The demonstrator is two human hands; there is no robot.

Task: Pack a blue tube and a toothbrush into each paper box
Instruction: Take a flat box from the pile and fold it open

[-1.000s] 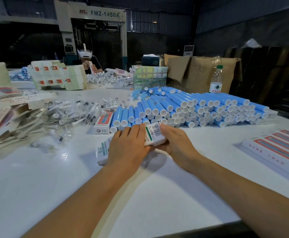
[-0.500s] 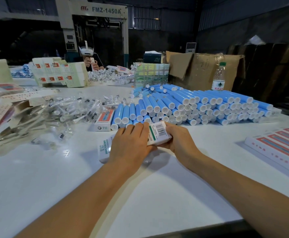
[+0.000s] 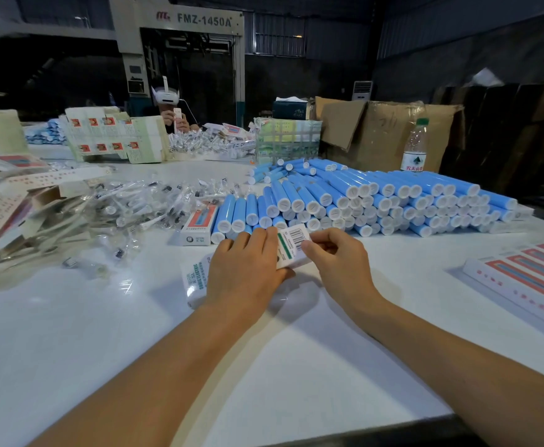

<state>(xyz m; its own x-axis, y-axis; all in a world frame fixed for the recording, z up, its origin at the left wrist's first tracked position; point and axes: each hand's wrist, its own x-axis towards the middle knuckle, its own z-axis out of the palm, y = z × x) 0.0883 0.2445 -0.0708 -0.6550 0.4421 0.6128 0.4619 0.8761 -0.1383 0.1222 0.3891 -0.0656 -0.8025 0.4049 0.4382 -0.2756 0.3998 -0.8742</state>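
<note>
Both hands meet over a white paper box (image 3: 291, 246) lying on the white table (image 3: 70, 333), seen from the head camera. Left hand (image 3: 244, 269) lies across the middle of the box, fingers curled over its far edge, gripping it. Right hand (image 3: 335, 256) pinches the barcoded end flap of the box between thumb and bent fingers. The box runs from lower left to upper right beneath the left palm, its printed left end sticking out beside the wrist.

Whatever the box contains is hidden; the left hand covers most of its top, and whether the flap is tucked in cannot be told.

Just beyond the fingertips lies a broad stack of blue tubes (image 3: 377, 201) with white caps. To the left of the stack a packed box (image 3: 199, 224) with a red panel lies flat, and further left a loose heap of wrapped toothbrushes (image 3: 128, 204) spreads over the table. Flat printed cartons (image 3: 528, 279) lie at the right edge, partly cut off. A water bottle (image 3: 415, 146) stands behind the tubes, before an open cardboard carton (image 3: 377, 130). Across the table another person (image 3: 170, 108) holds something small.
</note>
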